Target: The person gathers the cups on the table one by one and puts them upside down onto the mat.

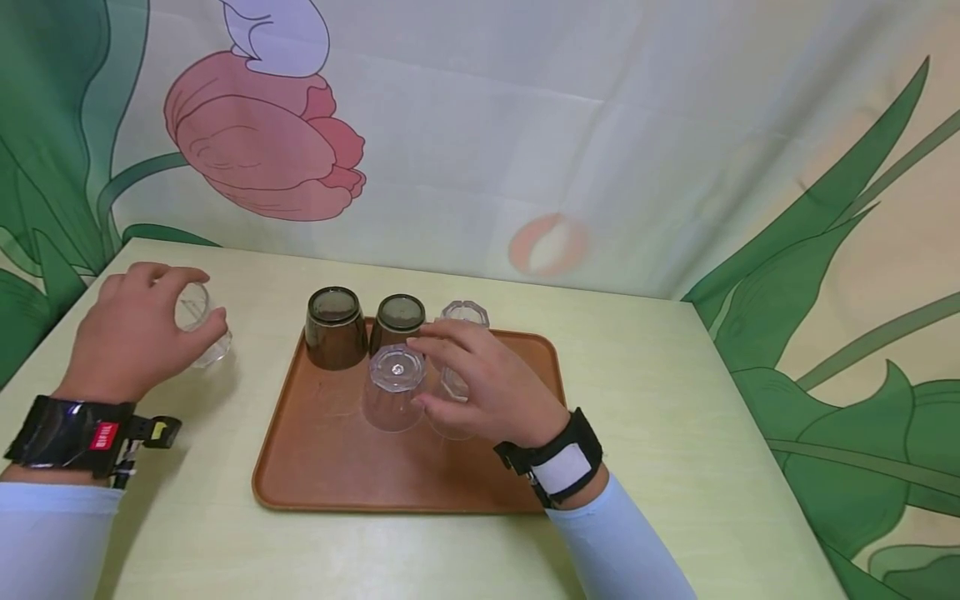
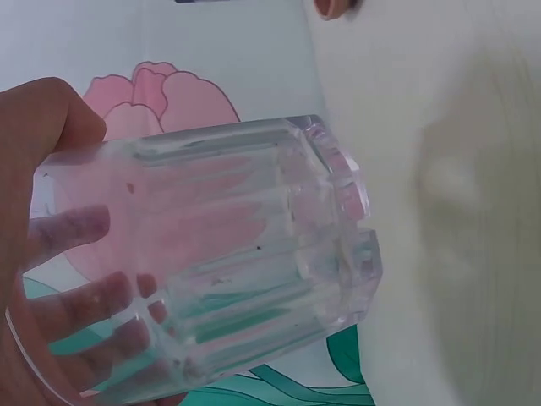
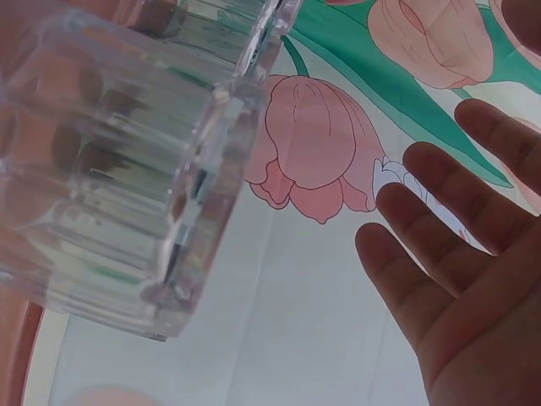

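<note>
At the left of the table my left hand [image 1: 138, 333] holds a clear faceted glass [image 1: 215, 350], its fingers and thumb round the mouth end. In the left wrist view the thick base of this glass [image 2: 338, 228] points towards the table. Over the tray, my right hand [image 1: 491, 383] has its fingers spread, beside an upside-down clear glass [image 1: 396, 400]. The right wrist view shows a gap between the fingers [image 3: 448, 203] and the nearest clear glass [image 3: 110, 169]. My right hand partly hides another clear glass [image 1: 450, 425].
A brown tray [image 1: 337, 479] lies on the pale table [image 1: 652, 400]. Two dark glasses [image 1: 335, 333] stand upside down at its back left corner. One more clear glass [image 1: 465, 313] is at the tray's back edge. A printed curtain [image 1: 450, 167] hangs behind the table.
</note>
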Tool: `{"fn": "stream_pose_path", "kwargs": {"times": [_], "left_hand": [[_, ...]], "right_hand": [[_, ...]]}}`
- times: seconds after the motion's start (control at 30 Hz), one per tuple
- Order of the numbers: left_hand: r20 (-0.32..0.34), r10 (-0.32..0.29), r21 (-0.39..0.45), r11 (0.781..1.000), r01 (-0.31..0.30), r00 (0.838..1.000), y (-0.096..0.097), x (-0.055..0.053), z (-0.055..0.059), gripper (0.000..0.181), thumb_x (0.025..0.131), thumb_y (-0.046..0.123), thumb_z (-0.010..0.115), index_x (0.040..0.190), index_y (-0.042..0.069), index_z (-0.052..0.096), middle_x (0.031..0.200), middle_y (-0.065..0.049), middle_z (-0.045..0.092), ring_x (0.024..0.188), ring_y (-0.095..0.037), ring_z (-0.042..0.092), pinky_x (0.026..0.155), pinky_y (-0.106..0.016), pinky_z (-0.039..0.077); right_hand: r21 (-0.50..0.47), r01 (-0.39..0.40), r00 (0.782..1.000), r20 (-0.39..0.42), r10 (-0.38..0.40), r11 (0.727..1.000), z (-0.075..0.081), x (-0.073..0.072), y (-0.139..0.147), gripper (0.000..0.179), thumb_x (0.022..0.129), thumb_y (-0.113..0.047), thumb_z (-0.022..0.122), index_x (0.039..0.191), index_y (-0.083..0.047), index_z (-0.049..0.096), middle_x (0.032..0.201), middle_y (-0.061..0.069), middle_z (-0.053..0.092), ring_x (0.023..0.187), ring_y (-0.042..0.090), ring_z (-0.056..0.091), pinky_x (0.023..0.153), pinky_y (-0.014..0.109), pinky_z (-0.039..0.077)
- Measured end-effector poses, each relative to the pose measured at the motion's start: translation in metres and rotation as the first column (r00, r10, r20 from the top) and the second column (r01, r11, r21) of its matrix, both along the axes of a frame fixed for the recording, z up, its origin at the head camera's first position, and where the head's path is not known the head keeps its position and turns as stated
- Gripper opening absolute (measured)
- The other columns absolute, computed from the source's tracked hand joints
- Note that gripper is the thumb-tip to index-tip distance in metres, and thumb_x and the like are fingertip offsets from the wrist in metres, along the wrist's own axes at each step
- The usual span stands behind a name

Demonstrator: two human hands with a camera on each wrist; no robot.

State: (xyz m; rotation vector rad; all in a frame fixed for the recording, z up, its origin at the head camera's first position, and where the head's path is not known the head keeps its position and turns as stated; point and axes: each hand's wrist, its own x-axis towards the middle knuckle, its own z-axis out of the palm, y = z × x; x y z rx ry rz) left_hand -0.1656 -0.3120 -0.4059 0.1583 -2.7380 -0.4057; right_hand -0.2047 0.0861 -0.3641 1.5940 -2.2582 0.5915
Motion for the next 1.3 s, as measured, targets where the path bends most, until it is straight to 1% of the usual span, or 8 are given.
{"fn": "stream_pose_path", "kwargs": {"times": [0.13,0.37,0.53,0.7,0.93,1.13,1.3], "left_hand": [[-0.005,-0.004,-0.011,1.0,0.004,1.0,0.001,0.003,0.005,0.051,0.09,0.04,0.065,0.126,0.004,0.061,0.13,-0.034,0.049,0.113,-0.057,0.044,0.08,-0.073,0.045],[-0.021,-0.01,0.007,1.0,0.01,1.0,0.004,0.01,0.012,0.05,0.09,0.04,0.065,0.125,0.005,0.061,0.129,-0.031,0.051,0.112,-0.055,0.044,0.076,-0.07,0.045],[-0.024,-0.013,0.014,1.0,0.013,1.0,0.011,0.015,0.021,0.051,0.091,0.042,0.062,0.126,0.005,0.058,0.13,-0.03,0.05,0.113,-0.053,0.043,0.077,-0.071,0.046],[-0.076,-0.042,0.015,0.999,0.043,0.996,0.022,0.022,0.034,0.051,0.091,0.041,0.062,0.126,0.005,0.058,0.13,-0.027,0.052,0.114,-0.049,0.045,0.076,-0.072,0.048],[-0.185,-0.093,0.033,0.994,0.101,0.978,0.037,0.032,0.049,0.05,0.089,0.037,0.064,0.126,0.004,0.058,0.13,-0.024,0.054,0.115,-0.045,0.048,0.07,-0.071,0.049],[-0.241,-0.136,0.041,0.988,0.15,0.961,0.049,0.036,0.056,0.05,0.087,0.034,0.065,0.126,0.004,0.058,0.128,-0.022,0.055,0.115,-0.042,0.05,0.067,-0.07,0.05],[-0.273,-0.174,0.055,0.979,0.196,0.946,0.06,0.04,0.06,0.047,0.086,0.032,0.065,0.123,0.002,0.058,0.127,-0.021,0.056,0.114,-0.042,0.051,0.071,-0.069,0.049]], "right_hand": [[-0.003,0.005,1.0,-0.005,-0.005,1.0,-0.001,0.0,0.0,0.052,0.087,-0.033,0.073,0.131,-0.008,0.063,0.133,0.011,0.06,0.127,0.022,0.053,0.109,0.029,0.044],[-0.003,0.008,1.0,-0.008,-0.008,1.0,-0.002,-0.001,0.001,0.052,0.087,-0.033,0.073,0.131,-0.008,0.063,0.134,0.01,0.06,0.128,0.022,0.053,0.109,0.029,0.044],[0.0,0.014,1.0,-0.004,-0.014,1.0,-0.002,-0.001,0.002,0.052,0.087,-0.032,0.072,0.131,-0.007,0.063,0.134,0.01,0.059,0.128,0.022,0.053,0.109,0.03,0.045],[0.006,0.024,1.0,-0.001,-0.024,1.0,-0.004,-0.001,0.002,0.053,0.087,-0.033,0.073,0.132,-0.008,0.063,0.134,0.01,0.059,0.128,0.021,0.053,0.108,0.03,0.045],[0.006,0.028,1.0,-0.001,-0.028,1.0,-0.004,-0.002,0.002,0.054,0.087,-0.035,0.073,0.133,-0.009,0.062,0.135,0.009,0.059,0.129,0.021,0.052,0.109,0.029,0.044],[0.005,0.027,1.0,0.001,-0.027,1.0,-0.003,-0.001,0.002,0.054,0.087,-0.035,0.073,0.133,-0.008,0.062,0.135,0.009,0.059,0.129,0.021,0.052,0.109,0.03,0.044],[0.004,0.025,1.0,0.002,-0.025,1.0,-0.002,0.0,0.001,0.054,0.087,-0.034,0.073,0.133,-0.008,0.062,0.135,0.009,0.059,0.129,0.021,0.053,0.109,0.029,0.044]]}}
